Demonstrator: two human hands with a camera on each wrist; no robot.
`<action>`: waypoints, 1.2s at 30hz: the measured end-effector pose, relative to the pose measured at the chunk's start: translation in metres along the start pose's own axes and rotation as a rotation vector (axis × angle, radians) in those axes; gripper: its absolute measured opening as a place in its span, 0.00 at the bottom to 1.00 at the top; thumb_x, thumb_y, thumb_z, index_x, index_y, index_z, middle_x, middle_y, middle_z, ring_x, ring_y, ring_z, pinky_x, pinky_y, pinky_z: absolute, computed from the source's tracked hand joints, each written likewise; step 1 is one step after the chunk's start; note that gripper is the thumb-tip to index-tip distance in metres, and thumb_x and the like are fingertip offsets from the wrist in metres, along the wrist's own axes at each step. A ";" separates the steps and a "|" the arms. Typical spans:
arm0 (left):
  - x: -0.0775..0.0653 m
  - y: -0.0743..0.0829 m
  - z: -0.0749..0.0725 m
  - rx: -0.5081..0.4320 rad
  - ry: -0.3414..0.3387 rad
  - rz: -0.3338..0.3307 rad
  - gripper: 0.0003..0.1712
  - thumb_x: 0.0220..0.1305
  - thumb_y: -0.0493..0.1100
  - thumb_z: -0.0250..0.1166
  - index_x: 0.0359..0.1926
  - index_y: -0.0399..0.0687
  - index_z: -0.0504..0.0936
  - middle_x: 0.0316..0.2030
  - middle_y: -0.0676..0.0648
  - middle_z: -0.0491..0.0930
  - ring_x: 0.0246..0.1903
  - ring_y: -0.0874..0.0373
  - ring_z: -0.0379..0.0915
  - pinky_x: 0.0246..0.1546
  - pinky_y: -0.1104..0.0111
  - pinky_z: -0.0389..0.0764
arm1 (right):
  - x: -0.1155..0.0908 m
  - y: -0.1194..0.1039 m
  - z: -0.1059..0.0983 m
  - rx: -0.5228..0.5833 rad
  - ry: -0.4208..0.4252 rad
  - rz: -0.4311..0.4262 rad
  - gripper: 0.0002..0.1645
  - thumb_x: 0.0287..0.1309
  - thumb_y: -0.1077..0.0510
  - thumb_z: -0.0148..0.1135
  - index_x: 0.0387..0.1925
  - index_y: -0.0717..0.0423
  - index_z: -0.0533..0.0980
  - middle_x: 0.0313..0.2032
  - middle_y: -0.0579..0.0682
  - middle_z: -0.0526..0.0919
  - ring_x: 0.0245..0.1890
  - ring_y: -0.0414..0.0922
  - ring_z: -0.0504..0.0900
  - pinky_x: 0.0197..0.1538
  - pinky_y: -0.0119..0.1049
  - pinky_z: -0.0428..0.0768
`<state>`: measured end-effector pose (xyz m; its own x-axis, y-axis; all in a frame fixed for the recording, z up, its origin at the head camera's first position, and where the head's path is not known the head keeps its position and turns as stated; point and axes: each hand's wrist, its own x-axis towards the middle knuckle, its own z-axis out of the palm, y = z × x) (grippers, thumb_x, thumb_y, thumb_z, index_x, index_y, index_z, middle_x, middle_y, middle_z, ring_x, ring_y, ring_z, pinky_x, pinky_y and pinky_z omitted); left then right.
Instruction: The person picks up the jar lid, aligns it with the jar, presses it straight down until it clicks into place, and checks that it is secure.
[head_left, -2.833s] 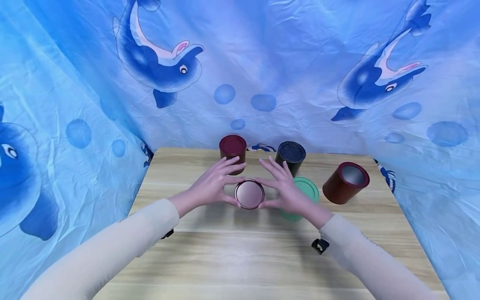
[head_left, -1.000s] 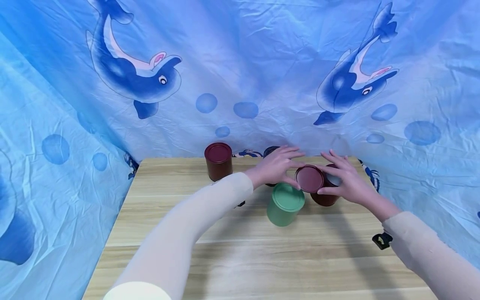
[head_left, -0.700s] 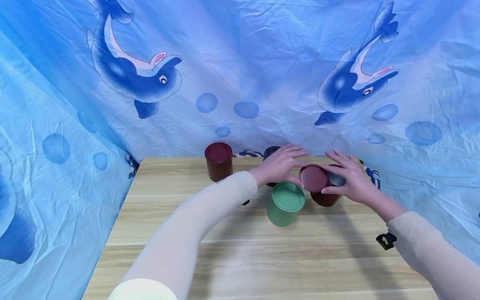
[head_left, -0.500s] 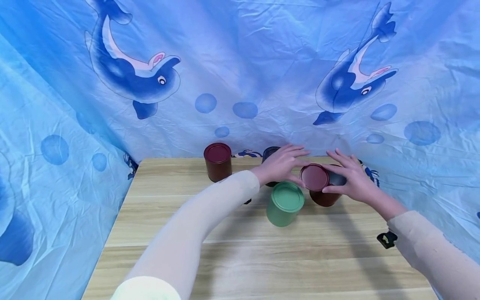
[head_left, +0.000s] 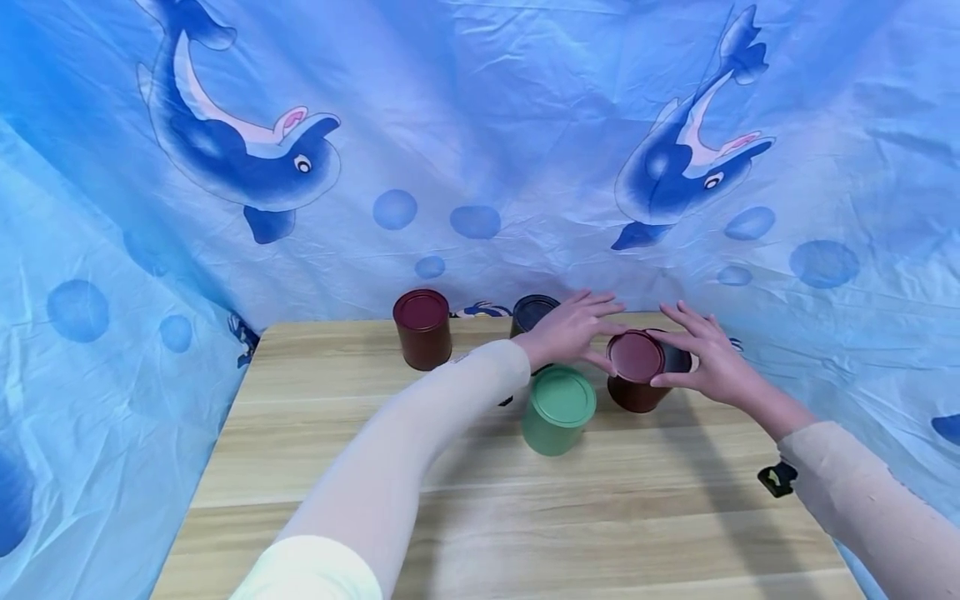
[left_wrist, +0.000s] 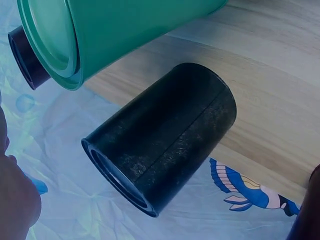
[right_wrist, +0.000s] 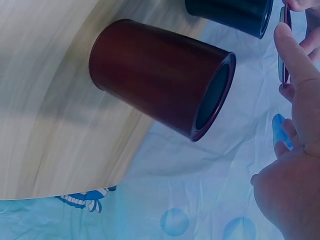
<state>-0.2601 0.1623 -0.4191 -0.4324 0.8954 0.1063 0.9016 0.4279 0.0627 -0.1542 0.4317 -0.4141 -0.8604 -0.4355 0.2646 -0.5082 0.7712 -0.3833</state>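
Both hands pinch a dark red round lid point(head_left: 635, 357) by its edge. My left hand point(head_left: 573, 332) has it from the left, my right hand point(head_left: 701, 358) from the right, between thumb and fingers. Below it stands an upright dark red can point(head_left: 636, 397) with its top uncovered; the lid overlaps part of the opening in the head view. The right wrist view shows a gap between the lid point(right_wrist: 284, 60) and the can's rim. A lidded green can point(head_left: 555, 412) stands just left of the red one. My left hand passes over a black can point(head_left: 532, 315).
Another dark red can point(head_left: 422, 329), with its lid on, stands toward the table's back left. The wooden table point(head_left: 480, 517) ends at a blue dolphin-print sheet point(head_left: 525, 125) hanging behind and at the sides.
Both hands have carried the lid from the middle of the table rightward over the uncovered red can. In the last half second it has shifted slightly right relative to that can.
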 end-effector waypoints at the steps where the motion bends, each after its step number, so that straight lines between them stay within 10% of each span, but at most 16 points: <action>1: 0.002 0.000 0.001 0.003 -0.002 0.003 0.48 0.62 0.77 0.66 0.77 0.64 0.74 0.84 0.52 0.56 0.85 0.53 0.41 0.84 0.54 0.36 | -0.001 0.001 0.000 0.000 -0.005 0.007 0.44 0.48 0.54 0.87 0.67 0.61 0.80 0.79 0.68 0.62 0.82 0.69 0.49 0.77 0.78 0.41; 36: 0.056 0.004 0.012 0.030 -0.052 0.000 0.47 0.64 0.78 0.62 0.79 0.66 0.72 0.84 0.52 0.55 0.85 0.52 0.40 0.84 0.50 0.42 | -0.006 0.035 -0.022 -0.047 -0.096 0.176 0.45 0.52 0.49 0.85 0.69 0.61 0.78 0.81 0.71 0.53 0.82 0.73 0.41 0.73 0.82 0.30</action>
<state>-0.2808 0.2152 -0.4251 -0.4319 0.9003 0.0543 0.9019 0.4308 0.0324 -0.1657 0.4718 -0.4092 -0.9365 -0.3326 0.1112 -0.3495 0.8592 -0.3737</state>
